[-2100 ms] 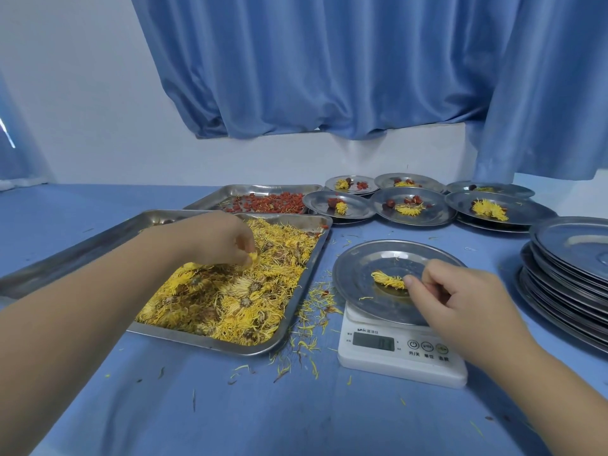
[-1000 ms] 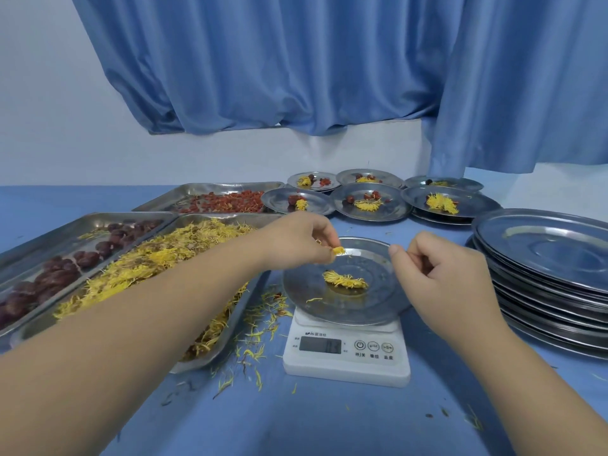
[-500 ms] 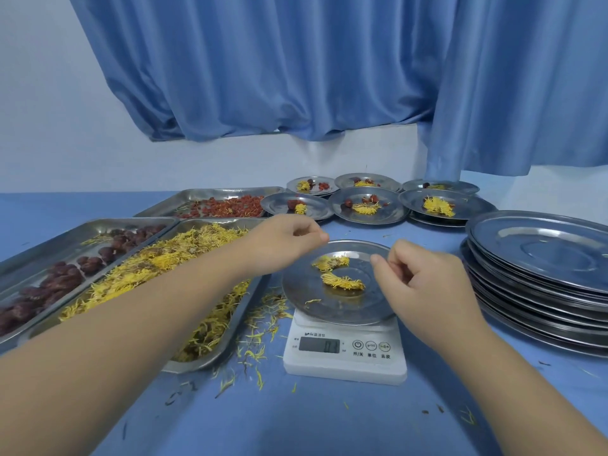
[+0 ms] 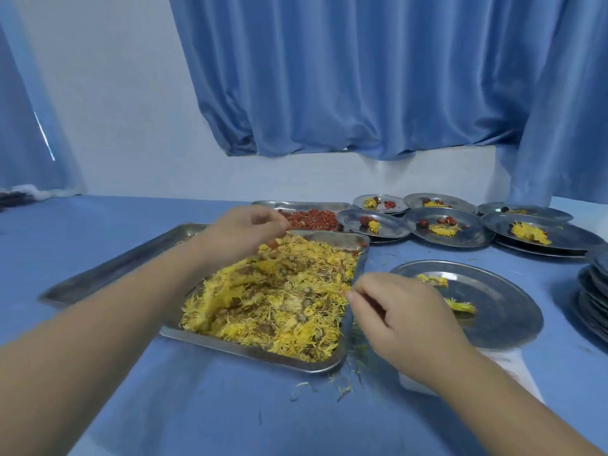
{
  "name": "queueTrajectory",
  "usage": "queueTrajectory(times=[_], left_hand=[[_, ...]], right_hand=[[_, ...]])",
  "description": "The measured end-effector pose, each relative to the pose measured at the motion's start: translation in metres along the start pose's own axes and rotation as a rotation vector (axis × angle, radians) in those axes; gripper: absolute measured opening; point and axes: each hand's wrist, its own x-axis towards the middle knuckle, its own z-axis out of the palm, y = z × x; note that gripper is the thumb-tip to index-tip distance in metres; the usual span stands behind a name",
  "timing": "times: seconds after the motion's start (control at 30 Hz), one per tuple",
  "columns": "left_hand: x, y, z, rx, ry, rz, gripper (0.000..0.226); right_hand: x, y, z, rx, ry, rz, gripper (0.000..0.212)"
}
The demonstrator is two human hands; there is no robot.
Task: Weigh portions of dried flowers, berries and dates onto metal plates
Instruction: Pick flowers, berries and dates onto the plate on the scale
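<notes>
fingers (image 4: 278, 222) of the left hand (image 4: 243, 232) are bunched tip-down over the far end of the flower tray (image 4: 263, 352), just short of the berry tray (image 4: 296, 203). blur hides whether they pinch anything, so we cannot tell. the right hand (image 4: 404, 320) hovers beside the flower tray's right rim, in front of the plate (image 4: 500, 311) on the scale (image 4: 516, 370). its fingers (image 4: 358, 297) hang loosely curled, with nothing seen in them.

dried flowers (image 4: 279, 307) lie heaped in the tray. two small clumps (image 4: 460, 306) sit on the plate, well short of what the filled plates (image 4: 467, 233) at the back carry.

step in hand, as we judge it: building up the flower portion, before berries or dates go on. the next move calls for a small pinch from the heap and a carry across to the plate without shedding (loose petals (image 4: 345, 383) already litter the cloth by the tray). after that comes a look at the reading, so the right forearm would need to clear the scale's front.

writing: none readable. the scale's face is hidden behind the right forearm, and no brand or label shows anywhere.
</notes>
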Motion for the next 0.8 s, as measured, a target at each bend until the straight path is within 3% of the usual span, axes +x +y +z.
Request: queueTrajectory(times=[0.13,0.23,0.47,0.6,0.8], left_hand=[[0.001,-0.049,-0.061,-0.053,0.157,-0.113,0.027],[-0.002,-0.100,-0.085,-0.033,0.212,-0.236,0.028],[0.007,-0.185,-0.074,0.364,0.069,-0.333,0.023],[0.025,-0.196,-0.063,0.593,-0.043,-0.324,0.034],[0.039,-0.207,-0.056,0.746,-0.141,-0.369,0.021]], right_hand=[[0.022,-0.021,0.034,-0.021,-0.025,-0.004,0.019],[0.023,-0.023,0.051,0.007,-0.032,0.016,0.021],[0.018,-0.023,0.061,0.038,-0.020,0.014,0.034],[0.018,-0.024,0.062,0.048,-0.005,-0.007,0.034],[0.018,-0.018,0.062,0.072,0.085,-0.023,0.032]])
